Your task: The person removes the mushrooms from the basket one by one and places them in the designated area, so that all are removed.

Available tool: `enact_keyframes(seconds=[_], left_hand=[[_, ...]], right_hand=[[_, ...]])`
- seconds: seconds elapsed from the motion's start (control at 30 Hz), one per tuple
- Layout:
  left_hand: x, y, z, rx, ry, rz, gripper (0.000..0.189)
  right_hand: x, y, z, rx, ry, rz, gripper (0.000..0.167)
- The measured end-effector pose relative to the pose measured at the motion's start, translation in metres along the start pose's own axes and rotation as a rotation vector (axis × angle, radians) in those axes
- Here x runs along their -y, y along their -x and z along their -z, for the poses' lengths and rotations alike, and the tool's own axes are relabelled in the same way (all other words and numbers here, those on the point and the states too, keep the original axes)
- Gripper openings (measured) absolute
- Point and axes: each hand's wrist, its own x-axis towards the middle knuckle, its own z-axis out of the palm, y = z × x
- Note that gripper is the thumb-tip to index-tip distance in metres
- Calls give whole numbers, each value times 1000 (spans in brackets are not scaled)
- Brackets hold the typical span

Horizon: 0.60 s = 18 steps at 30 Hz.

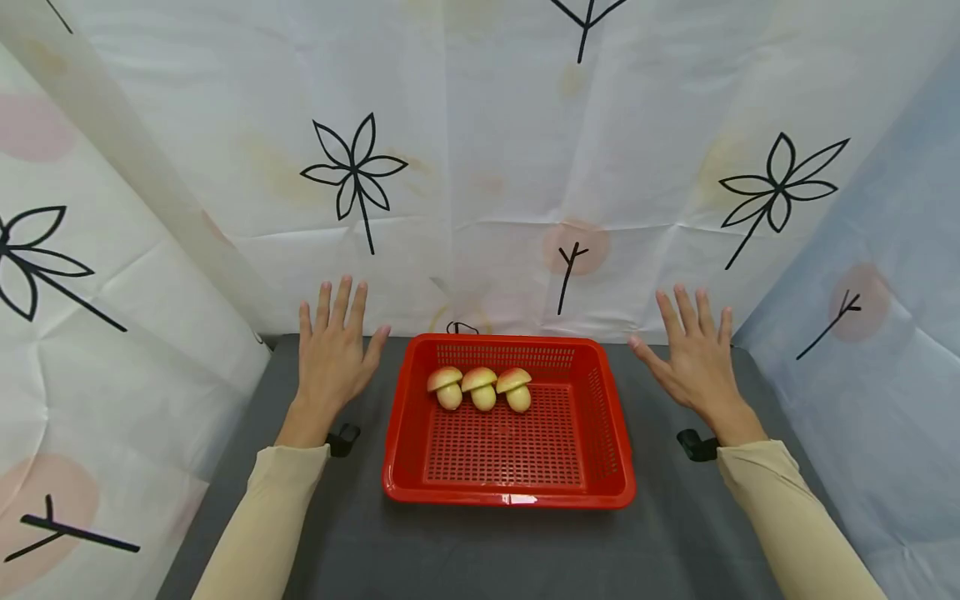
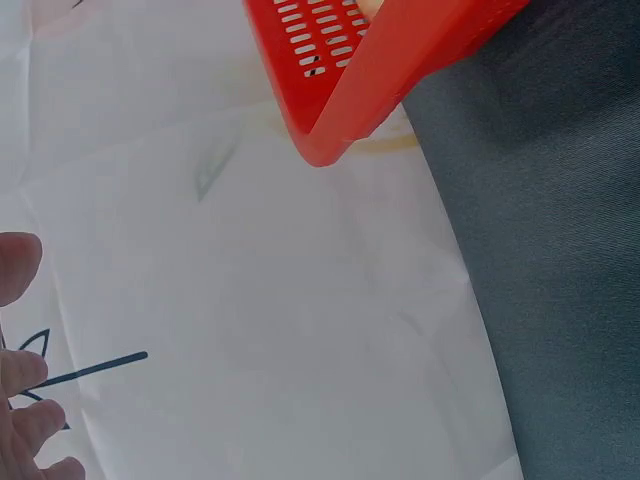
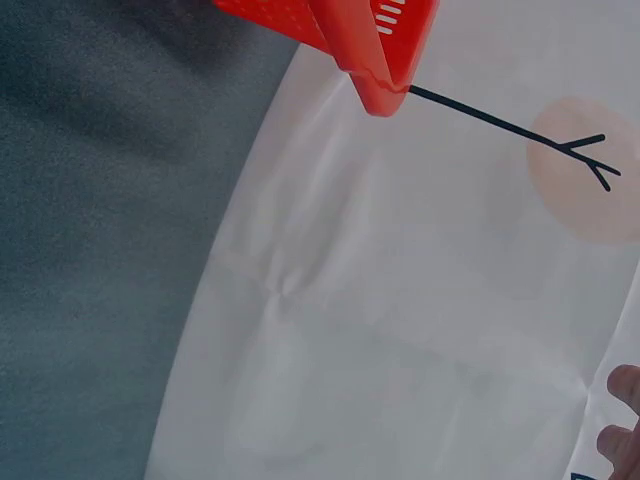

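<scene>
A red plastic basket (image 1: pixel 510 493) with slotted walls and floor stands on the grey table. Inside it, three mushroom-shaped pieces sit in a row toward the back left: a left one (image 1: pixel 448 388), a middle one (image 1: pixel 482 388) and a right one (image 1: pixel 516 389), each with a reddish-yellow cap and a pale stem. My left hand (image 1: pixel 330 360) is raised to the left of the basket, fingers spread and straight, touching nothing. On the other side my right hand (image 1: pixel 696 360) hovers likewise, fingers spread. Only fingertips of each hand show in the wrist views.
The grey table (image 1: pixel 480 554) extends around the basket. White cloth (image 1: pixel 480 167) printed with black leaf drawings hangs behind it, with further cloth at both sides. Each wrist wears a dark strap device, one left (image 1: pixel 342 440) and one right (image 1: pixel 697 445).
</scene>
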Motion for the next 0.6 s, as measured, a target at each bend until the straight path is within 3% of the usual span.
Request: enact_keyframes(seconds=[0.2, 0.37, 0.6], left_hand=[[-3, 7, 1, -36, 27, -21, 66], [-5, 14, -2, -104, 43, -55, 58], [-7, 26, -9, -133, 166, -33, 49]], right_hand=[[3, 7, 1, -5, -11, 21, 85], [8, 14, 2, -30, -37, 46, 76], [17, 23, 0, -85, -101, 68, 65]])
